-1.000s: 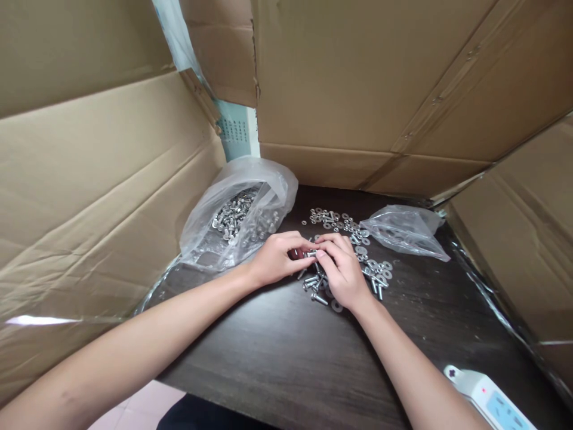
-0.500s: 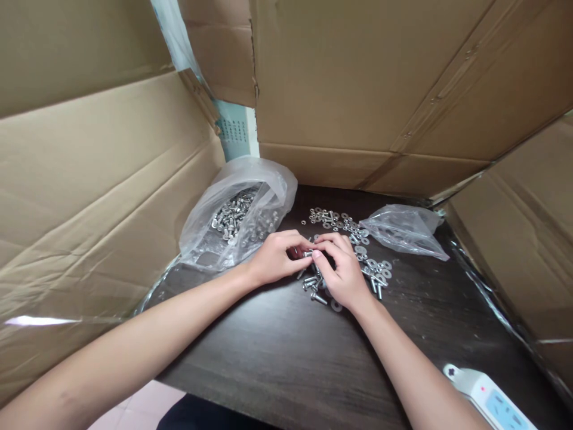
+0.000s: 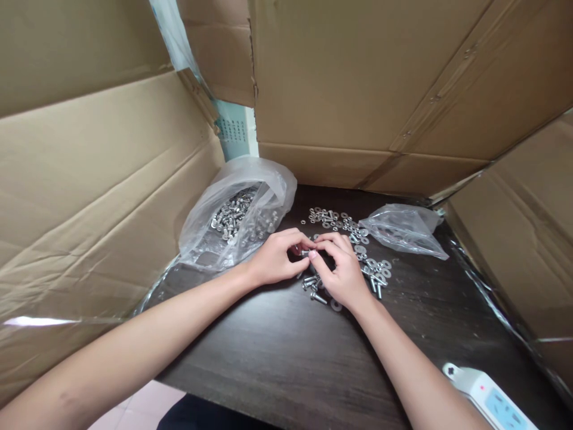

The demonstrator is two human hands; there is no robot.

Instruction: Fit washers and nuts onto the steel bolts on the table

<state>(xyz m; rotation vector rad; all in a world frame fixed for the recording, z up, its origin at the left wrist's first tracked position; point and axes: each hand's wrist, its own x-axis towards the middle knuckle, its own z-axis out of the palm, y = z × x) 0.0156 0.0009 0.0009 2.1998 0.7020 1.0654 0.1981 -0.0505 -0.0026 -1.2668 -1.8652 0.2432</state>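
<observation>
My left hand (image 3: 280, 257) and my right hand (image 3: 339, 269) meet over the loose hardware, fingertips touching. A small silver bolt (image 3: 305, 253) is pinched between them, its far end hidden by my right thumb. Whether a nut or washer sits on it I cannot make out. Just below my fingers lie several loose bolts (image 3: 319, 297) and a flat washer (image 3: 336, 305). Nuts and washers (image 3: 342, 222) are scattered beyond my right hand, with more bolts (image 3: 376, 288) beside its wrist.
An open clear plastic bag (image 3: 192, 239) holding many bolts stands at the left. A flatter plastic bag (image 3: 405, 233) lies at the right. Cardboard walls (image 3: 358, 77) enclose the dark table (image 3: 259, 358). A white power strip (image 3: 483, 394) is at the front right.
My right thumb and the bolt have shifted slightly to the left. Both hands otherwise stay in place, and the scattered hardware looks the same.
</observation>
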